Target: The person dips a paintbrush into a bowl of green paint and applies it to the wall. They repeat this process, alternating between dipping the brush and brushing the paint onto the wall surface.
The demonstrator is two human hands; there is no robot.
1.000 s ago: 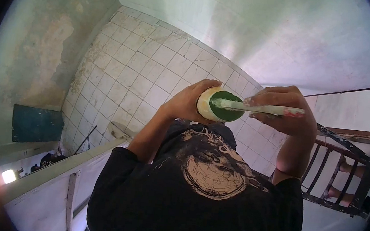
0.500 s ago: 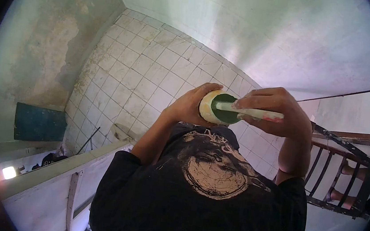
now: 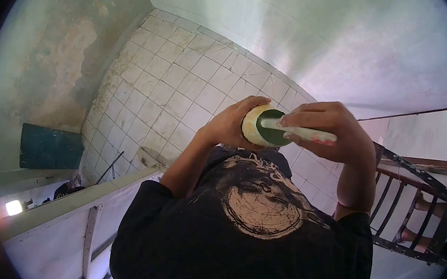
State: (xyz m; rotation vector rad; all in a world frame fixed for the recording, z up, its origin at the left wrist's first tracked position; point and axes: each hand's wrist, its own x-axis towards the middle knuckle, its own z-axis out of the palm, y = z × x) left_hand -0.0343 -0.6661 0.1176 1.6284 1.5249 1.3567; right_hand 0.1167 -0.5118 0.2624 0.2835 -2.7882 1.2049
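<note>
My left hand (image 3: 233, 121) is wrapped round a pale yellow, paint-smeared cup (image 3: 250, 125) held in front of my chest. Dark green paint (image 3: 273, 136) shows inside its open top. The fingers of my right hand (image 3: 328, 127) are closed on a paintbrush (image 3: 310, 134) with a pale handle, red near its end. The brush's far end dips into the mouth of the cup, where its bristles are hard to make out.
Pale tiles cover the floor (image 3: 186, 82) far below. A wall with peeling patches (image 3: 66, 43) stands at left, above a teal panel (image 3: 50, 148). A lit lamp (image 3: 14, 207) is at lower left. At right, a person's legs (image 3: 421, 242) show behind a dark ladder-like frame (image 3: 389, 204).
The paintbrush and my right hand have shifted slightly up and left, with the brush end deeper in the cup. My left hand keeps its hold on the cup.
</note>
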